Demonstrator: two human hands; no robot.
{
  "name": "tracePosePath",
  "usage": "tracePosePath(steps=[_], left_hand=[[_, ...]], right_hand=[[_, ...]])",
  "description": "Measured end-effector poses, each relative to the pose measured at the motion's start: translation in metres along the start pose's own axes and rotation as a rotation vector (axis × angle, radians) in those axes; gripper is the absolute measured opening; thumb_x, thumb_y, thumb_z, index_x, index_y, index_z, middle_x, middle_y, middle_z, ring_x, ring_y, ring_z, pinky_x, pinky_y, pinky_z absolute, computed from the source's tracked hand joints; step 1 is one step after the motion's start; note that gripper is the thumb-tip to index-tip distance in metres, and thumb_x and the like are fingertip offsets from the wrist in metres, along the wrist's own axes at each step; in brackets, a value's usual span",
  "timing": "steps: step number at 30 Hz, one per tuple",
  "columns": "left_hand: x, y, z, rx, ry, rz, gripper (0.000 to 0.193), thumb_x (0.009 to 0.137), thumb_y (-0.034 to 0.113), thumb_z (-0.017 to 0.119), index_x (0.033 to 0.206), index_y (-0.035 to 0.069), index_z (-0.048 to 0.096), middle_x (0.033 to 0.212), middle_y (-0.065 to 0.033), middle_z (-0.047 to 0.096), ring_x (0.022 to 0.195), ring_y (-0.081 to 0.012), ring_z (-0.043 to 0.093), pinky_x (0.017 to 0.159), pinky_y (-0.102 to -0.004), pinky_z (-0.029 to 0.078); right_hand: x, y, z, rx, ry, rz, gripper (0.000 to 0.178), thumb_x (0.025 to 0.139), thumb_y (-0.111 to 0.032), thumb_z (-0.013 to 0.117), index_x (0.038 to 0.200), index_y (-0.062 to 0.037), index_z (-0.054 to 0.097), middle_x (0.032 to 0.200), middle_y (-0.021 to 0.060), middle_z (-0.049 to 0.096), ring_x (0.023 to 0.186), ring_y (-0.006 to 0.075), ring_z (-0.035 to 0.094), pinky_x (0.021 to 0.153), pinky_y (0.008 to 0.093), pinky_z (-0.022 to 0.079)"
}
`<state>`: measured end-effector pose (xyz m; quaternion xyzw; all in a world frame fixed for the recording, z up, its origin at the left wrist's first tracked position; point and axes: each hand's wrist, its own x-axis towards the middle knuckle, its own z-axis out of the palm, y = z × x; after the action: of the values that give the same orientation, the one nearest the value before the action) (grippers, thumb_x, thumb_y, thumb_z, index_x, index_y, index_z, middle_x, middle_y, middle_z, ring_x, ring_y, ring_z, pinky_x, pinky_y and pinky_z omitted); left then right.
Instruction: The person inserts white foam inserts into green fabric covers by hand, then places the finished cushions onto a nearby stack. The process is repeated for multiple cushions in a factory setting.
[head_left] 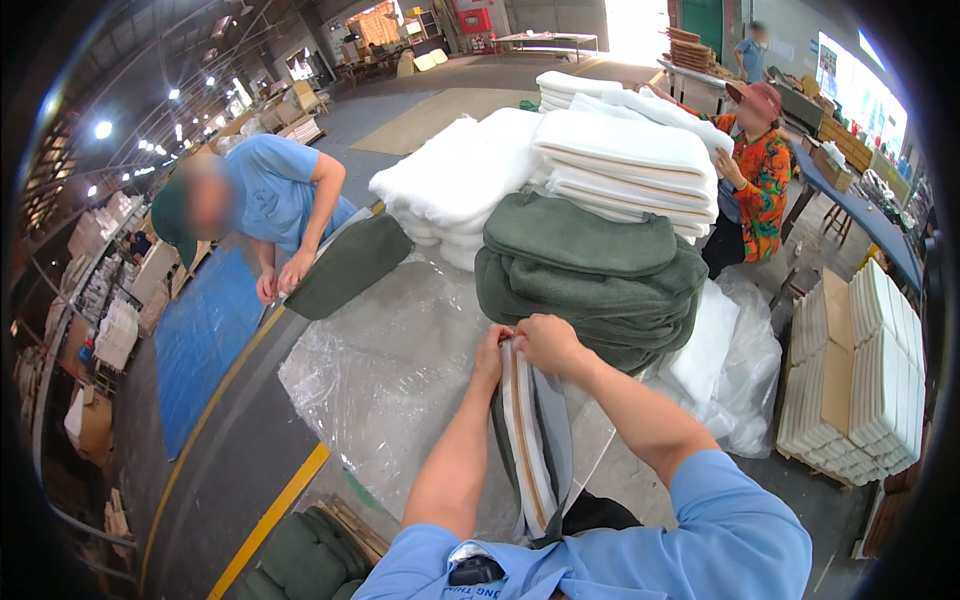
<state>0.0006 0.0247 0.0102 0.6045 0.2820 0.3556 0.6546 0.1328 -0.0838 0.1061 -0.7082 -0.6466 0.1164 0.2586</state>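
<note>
A long cushion (524, 440) stands on its edge in front of me, its near end by my body. Its side shows a white band with a tan line along it, between dark green and grey fabric. My left hand (489, 357) grips the far end from the left, fingers bent. From the right, my right hand (547, 345) pinches the same end, close to the left thumb. Exactly what the fingertips pinch is hidden. Just beyond my hands lies a pile of dark green cushion covers (585, 275).
Clear plastic sheeting (380, 350) covers the table's left part. White padding stacks (630, 160) rise behind the green pile. At left a co-worker (275, 190) handles a green cushion (352, 268); another (755, 180) touches the padding at right. Bundled white pieces (860, 370) stand right.
</note>
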Motion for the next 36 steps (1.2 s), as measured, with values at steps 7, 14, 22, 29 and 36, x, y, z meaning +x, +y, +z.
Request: tracePosePath(steps=[7, 14, 22, 29, 36], left_hand=[[-0.019, 0.002, 0.017, -0.027, 0.168, -0.006, 0.044, 0.109, 0.037, 0.046, 0.108, 0.003, 0.074, 0.112, -0.0047, 0.071, 0.107, -0.0183, 0.064, 0.099, -0.032, 0.047], [-0.043, 0.004, -0.015, -0.52, 0.09, -0.236, 0.045, 0.11, 0.041, 0.048, 0.124, 0.005, 0.072, 0.114, -0.0075, 0.074, 0.107, -0.0177, 0.067, 0.098, -0.0342, 0.051], [-0.076, 0.027, -0.03, -0.404, 0.108, -0.231, 0.033, 0.102, 0.024, 0.065, 0.123, -0.001, 0.073, 0.122, -0.011, 0.075, 0.11, -0.0187, 0.069, 0.1, -0.0319, 0.052], [-0.134, 0.029, -0.094, -0.579, 0.637, 0.028, 0.023, 0.105, 0.02, 0.065, 0.119, 0.003, 0.072, 0.105, -0.0072, 0.075, 0.094, -0.0178, 0.073, 0.081, -0.0305, 0.059], [-0.286, -0.023, -0.231, -0.182, 1.352, 0.027, 0.015, 0.106, 0.009, 0.058, 0.112, 0.002, 0.069, 0.092, -0.0064, 0.073, 0.071, -0.015, 0.067, 0.06, -0.0329, 0.057]], right_hand=[[0.006, -0.003, 0.02, 0.606, 0.185, 0.02, 0.02, 0.09, -0.02, 0.077, 0.103, -0.0054, 0.077, 0.11, 0.0122, 0.072, 0.102, 0.033, 0.069, 0.092, 0.0424, 0.054], [-0.006, -0.01, 0.076, 0.433, 0.288, 0.011, 0.027, 0.086, -0.015, 0.078, 0.111, -0.0232, 0.084, 0.136, 0.0087, 0.065, 0.132, 0.033, 0.054, 0.11, 0.0486, 0.042], [0.005, -0.02, 0.085, 0.187, 0.257, -0.211, 0.056, 0.076, -0.01, 0.079, 0.131, -0.0225, 0.075, 0.147, 0.0162, 0.059, 0.137, 0.0385, 0.054, 0.113, 0.0515, 0.044], [0.005, -0.044, 0.075, 0.106, 0.041, -0.249, 0.112, 0.064, -0.009, 0.096, 0.161, -0.0149, 0.041, 0.154, 0.0193, 0.05, 0.14, 0.04, 0.051, 0.116, 0.0473, 0.044], [0.005, -0.028, 0.072, 0.062, -0.003, -0.216, 0.098, 0.074, -0.013, 0.088, 0.161, -0.0141, 0.043, 0.156, 0.0221, 0.049, 0.146, 0.0409, 0.044, 0.122, 0.0472, 0.035]])
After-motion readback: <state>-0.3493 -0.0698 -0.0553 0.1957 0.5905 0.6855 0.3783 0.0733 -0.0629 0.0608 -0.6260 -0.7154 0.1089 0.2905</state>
